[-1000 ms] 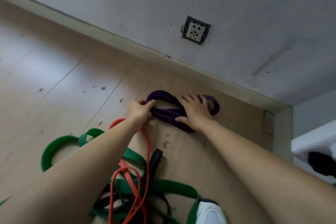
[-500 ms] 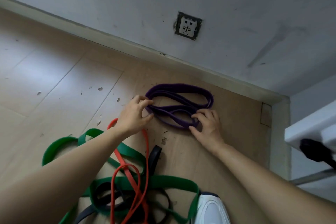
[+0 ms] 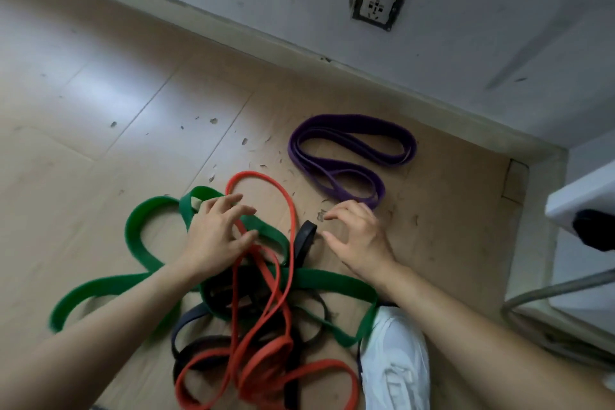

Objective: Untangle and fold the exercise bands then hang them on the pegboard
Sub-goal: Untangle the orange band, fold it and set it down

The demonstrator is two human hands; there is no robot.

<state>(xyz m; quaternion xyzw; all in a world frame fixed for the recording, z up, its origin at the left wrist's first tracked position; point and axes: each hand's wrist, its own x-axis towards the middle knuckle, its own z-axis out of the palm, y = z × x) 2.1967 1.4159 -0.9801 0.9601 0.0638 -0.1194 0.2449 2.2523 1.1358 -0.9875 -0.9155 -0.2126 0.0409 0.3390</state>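
Three flat rubbery bands (image 3: 293, 226) tangled on floor (image 3: 100, 76), bottom cut off; purple band (image 3: 346, 119) folded in loops nr wall (image 3: 482, 27). Left hand (image 3: 216, 236) spread wide over tangle, right hand (image 3: 359, 240) loosely curved, both empty.

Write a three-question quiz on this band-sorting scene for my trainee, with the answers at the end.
1. True or false: the purple band lies apart from the green band.
2. Which of these lies under the fingers of the left hand?
A. the green band and the red band
B. the purple band
C. a white shoe
3. Fill the gap: the right hand, its fingers loosely curled, holds ____.

Key: 1 true; 2 A; 3 nothing.
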